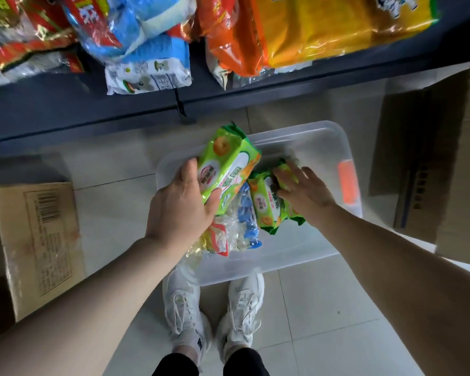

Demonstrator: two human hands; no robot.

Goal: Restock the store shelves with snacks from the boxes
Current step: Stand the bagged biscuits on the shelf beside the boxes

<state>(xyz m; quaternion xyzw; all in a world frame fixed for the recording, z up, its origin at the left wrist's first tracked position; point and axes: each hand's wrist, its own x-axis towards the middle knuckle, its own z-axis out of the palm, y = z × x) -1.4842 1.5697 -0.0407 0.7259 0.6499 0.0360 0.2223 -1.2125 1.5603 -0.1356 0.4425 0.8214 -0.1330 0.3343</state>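
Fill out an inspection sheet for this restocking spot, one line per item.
Surface: pale tiled floor; dark shelf above.
Job's things: clear plastic bin on the floor holding green snack packs and a clear-and-blue bag; snack bags on the shelf.
Clutter: cardboard boxes left and right.
Grips: left hand holds a green pack; right hand rests on packs in the bin.
Cables: nothing seen.
Surroundings: white shoes by the bin.

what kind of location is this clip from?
Likely a small shop aisle during restocking. A dark shelf carries bagged snacks, a clear plastic bin of green snack packs sits on the tiled floor, and cardboard boxes stand alongside.
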